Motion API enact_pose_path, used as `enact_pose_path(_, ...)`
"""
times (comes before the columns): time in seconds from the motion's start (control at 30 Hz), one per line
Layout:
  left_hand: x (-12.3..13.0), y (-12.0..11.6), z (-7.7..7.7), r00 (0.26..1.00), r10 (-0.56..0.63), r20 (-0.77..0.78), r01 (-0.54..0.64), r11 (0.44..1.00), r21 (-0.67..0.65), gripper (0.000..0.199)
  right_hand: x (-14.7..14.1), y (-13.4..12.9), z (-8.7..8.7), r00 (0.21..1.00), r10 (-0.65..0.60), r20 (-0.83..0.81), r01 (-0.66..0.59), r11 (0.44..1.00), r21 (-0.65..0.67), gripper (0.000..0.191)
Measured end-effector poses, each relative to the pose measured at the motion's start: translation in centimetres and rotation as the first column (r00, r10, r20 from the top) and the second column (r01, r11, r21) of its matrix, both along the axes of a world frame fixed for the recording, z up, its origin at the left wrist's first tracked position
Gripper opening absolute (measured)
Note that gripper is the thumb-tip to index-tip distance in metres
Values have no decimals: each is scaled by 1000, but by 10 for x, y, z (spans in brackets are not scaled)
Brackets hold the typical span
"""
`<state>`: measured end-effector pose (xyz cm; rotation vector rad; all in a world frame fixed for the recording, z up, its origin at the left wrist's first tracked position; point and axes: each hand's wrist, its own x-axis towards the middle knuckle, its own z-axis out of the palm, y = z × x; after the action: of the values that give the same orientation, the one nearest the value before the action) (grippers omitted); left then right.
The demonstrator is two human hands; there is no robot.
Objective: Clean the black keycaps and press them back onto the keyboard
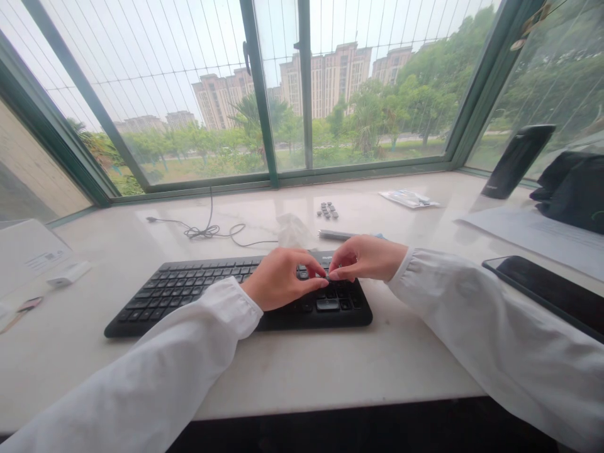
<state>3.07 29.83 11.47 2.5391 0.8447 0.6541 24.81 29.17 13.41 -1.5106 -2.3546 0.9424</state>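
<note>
The keyboard point(238, 302) is matte black, its keys carrying pale legends. Around it, the table point(264, 371) is white with faint grey veining. Behind the keyboard lie dark grey keycaps point(327, 210), a thin black cable point(212, 231) and a white tissue point(292, 229), with green window frames point(278, 179) farther back. To its right sits a glossy black phone point(550, 292). Both sleeves point(486, 333) beside it are plain white.
</note>
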Motion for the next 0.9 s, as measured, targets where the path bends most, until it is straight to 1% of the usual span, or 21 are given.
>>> enact_pose_path(0.13,3,-2,-4,998,55,16,-54,997,-59,20,2,2,-2,1000,0,9,0,1000,0,36)
enact_pose_path(0.3,4,-3,-6,995,95,27,-92,992,-91,20,3,2,-4,1000,25,10,-25,999,24,36)
enact_pose_path(0.47,4,-3,-6,993,110,39,-106,989,-102,20,4,2,-4,1000,22,21,-22,1000,-8,39)
enact_pose_path(0.6,4,-3,-7,992,117,44,-112,988,-108,21,4,1,-4,1000,14,17,-14,1000,3,40)
enact_pose_path(0.73,4,-2,-8,992,122,35,-116,982,-149,24,3,0,-2,1000,9,20,-9,1000,13,39)
enact_pose_path(0.9,4,0,-7,991,125,41,-116,976,-185,24,2,0,0,999,-9,53,9,1000,-6,38)
